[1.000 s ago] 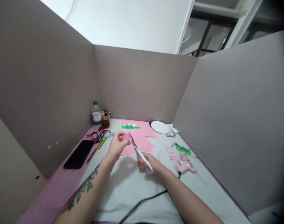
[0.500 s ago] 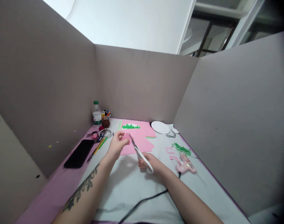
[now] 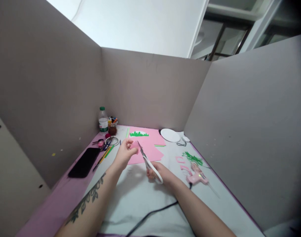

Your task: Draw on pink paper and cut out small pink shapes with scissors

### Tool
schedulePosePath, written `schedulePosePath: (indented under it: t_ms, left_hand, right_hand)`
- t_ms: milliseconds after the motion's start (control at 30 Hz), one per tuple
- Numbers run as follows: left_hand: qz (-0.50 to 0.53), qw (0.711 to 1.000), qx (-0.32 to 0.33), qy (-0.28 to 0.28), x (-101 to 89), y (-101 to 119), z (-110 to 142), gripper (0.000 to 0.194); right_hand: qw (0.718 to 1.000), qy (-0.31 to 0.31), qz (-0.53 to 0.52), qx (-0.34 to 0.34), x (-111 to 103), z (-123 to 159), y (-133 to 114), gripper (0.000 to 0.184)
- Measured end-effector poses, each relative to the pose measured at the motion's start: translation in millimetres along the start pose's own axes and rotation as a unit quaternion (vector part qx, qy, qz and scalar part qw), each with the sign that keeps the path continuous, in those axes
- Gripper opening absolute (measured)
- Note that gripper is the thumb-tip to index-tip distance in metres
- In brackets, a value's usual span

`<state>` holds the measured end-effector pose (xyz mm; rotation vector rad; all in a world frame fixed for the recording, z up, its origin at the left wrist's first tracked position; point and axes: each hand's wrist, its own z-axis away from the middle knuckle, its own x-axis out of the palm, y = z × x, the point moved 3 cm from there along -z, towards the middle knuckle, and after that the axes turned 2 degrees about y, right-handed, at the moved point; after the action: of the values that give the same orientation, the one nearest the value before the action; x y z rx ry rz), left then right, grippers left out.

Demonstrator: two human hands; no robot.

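Between the thumb and fingers of my left hand (image 3: 125, 152) is a small piece of pink paper (image 3: 135, 145). White-handled scissors (image 3: 147, 159) are in my right hand (image 3: 158, 171), its fingers wrapped round the handles. The scissor blades point up and away, right at the edge of the small pink piece; whether they are cutting into it I cannot tell. Larger pink sheets (image 3: 150, 152) lie on the table beyond and below both hands. On the far sheet rests a white shape with a green grass-like fringe (image 3: 139, 134).
On the left lie a black phone (image 3: 84, 162), pencils (image 3: 104, 156) and a bottle (image 3: 103, 121). To the right are a pink glue gun (image 3: 197, 177), green strips (image 3: 193, 158), pink paper frames (image 3: 180, 159) and a white disc (image 3: 170, 135). A black cable (image 3: 152, 212) crosses in front. Grey partitions enclose the table.
Very little differs. The small pink piece and the scissor blades have shifted slightly against each other; both hands keep their grips.
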<state>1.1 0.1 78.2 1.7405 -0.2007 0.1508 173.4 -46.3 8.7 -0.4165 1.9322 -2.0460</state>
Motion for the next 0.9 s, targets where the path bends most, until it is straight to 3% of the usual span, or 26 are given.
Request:
schedulePosePath:
  t_ms: [200, 900]
  left_hand:
    - [-0.016, 1.000, -0.010, 0.011, -1.1, 1.8, 1.0, 0.039]
    - [-0.011, 1.000, -0.021, -0.015, -3.3, -3.3, -1.7, 0.042]
  right_hand:
    - [1.000, 0.000, 0.007, 0.018, -3.1, -2.1, 3.1, 0.011]
    - [0.999, 0.005, 0.024, 0.035, -3.2, -1.3, -3.1, 0.012]
